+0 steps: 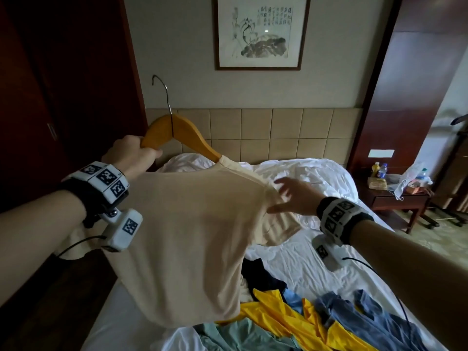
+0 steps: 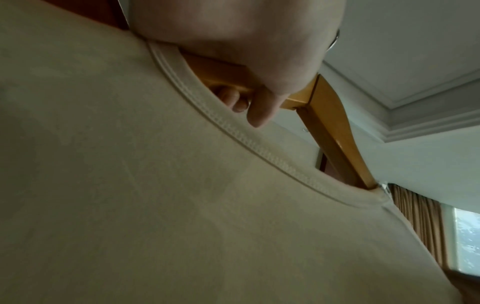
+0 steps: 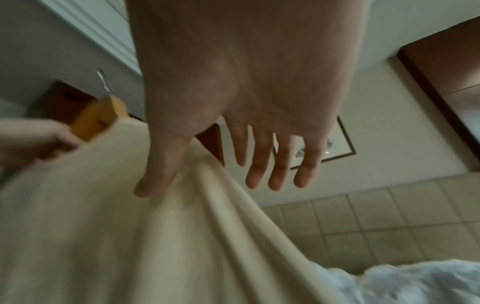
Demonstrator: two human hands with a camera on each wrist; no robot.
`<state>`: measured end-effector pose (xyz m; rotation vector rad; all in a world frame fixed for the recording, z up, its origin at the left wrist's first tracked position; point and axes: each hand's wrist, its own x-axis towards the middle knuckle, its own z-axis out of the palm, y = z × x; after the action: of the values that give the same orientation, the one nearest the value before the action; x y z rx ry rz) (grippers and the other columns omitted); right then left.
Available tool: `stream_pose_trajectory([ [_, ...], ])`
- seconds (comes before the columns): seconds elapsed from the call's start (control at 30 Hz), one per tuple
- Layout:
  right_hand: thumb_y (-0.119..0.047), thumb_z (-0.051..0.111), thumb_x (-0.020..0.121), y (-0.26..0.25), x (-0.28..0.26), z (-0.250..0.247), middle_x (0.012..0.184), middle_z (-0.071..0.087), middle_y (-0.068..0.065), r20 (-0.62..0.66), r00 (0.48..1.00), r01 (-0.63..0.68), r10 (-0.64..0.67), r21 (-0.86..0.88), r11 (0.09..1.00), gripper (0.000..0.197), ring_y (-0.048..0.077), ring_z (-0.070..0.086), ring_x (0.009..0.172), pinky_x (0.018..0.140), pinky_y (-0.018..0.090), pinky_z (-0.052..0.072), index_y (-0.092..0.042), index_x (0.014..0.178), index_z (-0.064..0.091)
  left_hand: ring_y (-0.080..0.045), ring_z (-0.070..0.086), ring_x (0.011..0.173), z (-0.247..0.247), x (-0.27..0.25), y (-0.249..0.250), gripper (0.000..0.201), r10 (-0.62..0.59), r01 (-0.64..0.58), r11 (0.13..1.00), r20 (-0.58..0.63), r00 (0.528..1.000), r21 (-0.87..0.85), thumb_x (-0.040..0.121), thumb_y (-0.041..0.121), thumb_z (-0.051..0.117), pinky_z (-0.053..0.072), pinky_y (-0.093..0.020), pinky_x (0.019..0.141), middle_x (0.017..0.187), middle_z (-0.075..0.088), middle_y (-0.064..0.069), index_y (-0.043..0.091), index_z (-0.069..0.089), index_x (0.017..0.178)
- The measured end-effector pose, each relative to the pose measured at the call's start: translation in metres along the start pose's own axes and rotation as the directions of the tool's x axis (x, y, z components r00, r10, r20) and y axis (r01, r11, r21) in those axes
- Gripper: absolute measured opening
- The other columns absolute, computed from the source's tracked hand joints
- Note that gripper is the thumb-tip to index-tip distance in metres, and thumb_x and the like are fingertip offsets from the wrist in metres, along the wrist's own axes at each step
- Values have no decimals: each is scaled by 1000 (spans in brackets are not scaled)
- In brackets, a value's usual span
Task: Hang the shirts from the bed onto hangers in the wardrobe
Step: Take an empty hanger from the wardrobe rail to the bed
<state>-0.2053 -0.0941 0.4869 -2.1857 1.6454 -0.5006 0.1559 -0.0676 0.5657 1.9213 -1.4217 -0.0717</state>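
A beige T-shirt (image 1: 187, 236) hangs in the air over the bed on a wooden hanger (image 1: 177, 130) with a metal hook (image 1: 162, 92). My left hand (image 1: 131, 155) grips the hanger's left arm at the collar (image 2: 233, 131); fingers curl round the wood (image 2: 259, 86). My right hand (image 1: 291, 196) is open with fingers spread beside the shirt's right shoulder. In the right wrist view its thumb (image 3: 155, 176) touches the fabric (image 3: 130, 236) while the other fingers stand free of it. Several more shirts, yellow (image 1: 291, 317), blue (image 1: 367, 317), green (image 1: 240, 335) and dark (image 1: 263, 274), lie on the bed.
The bed's white sheet (image 1: 316, 269) and crumpled duvet (image 1: 316, 173) stretch to a tiled headboard (image 1: 278, 133). A dark wardrobe (image 1: 63, 84) stands at the left. At the right, a nightstand (image 1: 397, 196) carries bottles and bags. A framed picture (image 1: 260, 31) hangs above.
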Motion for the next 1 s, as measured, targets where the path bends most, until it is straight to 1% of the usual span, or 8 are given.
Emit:
stream_pose_trajectory([
  [0.2, -53, 84, 68, -97, 16, -11, 122, 61, -2, -178, 958, 225, -223, -6, 974, 94, 19, 55, 112, 97, 35, 46, -23, 145, 39, -30, 62, 84, 27, -10, 14, 28, 9, -17, 994, 71, 997, 111, 82, 45, 59, 47, -35, 74, 95, 67, -6, 21, 68, 93],
  [0.3, -38, 82, 75, -136, 28, -5, 105, 62, 2, -249, 942, 236, -224, 17, 972, 68, 19, 55, 90, 72, 26, 43, -18, 130, 48, -29, 64, 88, 36, -22, 28, 24, 73, -82, 992, 93, 993, 98, 84, 48, 60, 46, -32, 75, 87, 66, 1, 24, 65, 83],
  [0.4, -24, 78, 76, -152, 35, -5, 95, 64, 1, -309, 946, 158, -98, 174, 972, 33, 20, 59, 84, 71, 31, 48, -21, 102, 57, -20, 56, 77, 37, -35, 31, 21, 170, -171, 985, 91, 981, 2, 88, 38, 64, 38, -25, 68, 67, 52, 15, 28, 56, 71],
  [0.5, -15, 75, 75, -154, 33, -4, 81, 63, -4, -307, 948, 152, -81, 213, 965, 19, 16, 59, 78, 63, 23, 43, -26, 81, 60, -8, 54, 77, 30, -37, 17, 15, 317, -287, 941, 174, 932, -177, 84, 34, 75, 38, -20, 69, 74, 53, 22, 31, 67, 96],
  [0.63, -12, 75, 74, -149, 30, -5, 70, 59, -8, -325, 944, 142, -62, 227, 963, 22, 3, 52, 63, 50, 18, 35, -27, 73, 60, -11, 65, 93, 12, -25, -22, 34, 406, -327, 910, 391, 826, -255, 77, 32, 83, 47, -17, 78, 100, 69, 3, 33, 65, 105],
  [0.77, -13, 78, 73, -143, 29, -10, 72, 60, -5, -341, 939, 128, -45, 225, 966, 15, 9, 55, 66, 51, 20, 36, -20, 77, 66, -10, 63, 106, -10, -20, -57, 48, 326, -234, 944, 527, 785, -234, 79, 16, 83, 48, -11, 85, 114, 67, 0, 24, 59, 119],
  [0.87, -13, 78, 72, -141, 28, -14, 73, 62, -4, -362, 932, 119, -24, 241, 963, 12, 13, 55, 70, 54, 21, 37, -16, 82, 71, -7, 62, 107, -11, -20, -88, 52, 226, -221, 971, 640, 734, -89, 75, 32, 86, 49, -23, 96, 112, 67, 10, 23, 62, 120],
  [1.0, -12, 77, 71, -140, 24, -23, 74, 66, 4, -370, 929, 121, -21, 249, 961, 10, 20, 60, 73, 56, 23, 41, -17, 75, 69, -9, 64, 107, -3, -25, -122, 39, 196, -151, 981, 619, 760, -126, 74, 23, 86, 49, -27, 97, 107, 72, 7, 24, 68, 109],
])
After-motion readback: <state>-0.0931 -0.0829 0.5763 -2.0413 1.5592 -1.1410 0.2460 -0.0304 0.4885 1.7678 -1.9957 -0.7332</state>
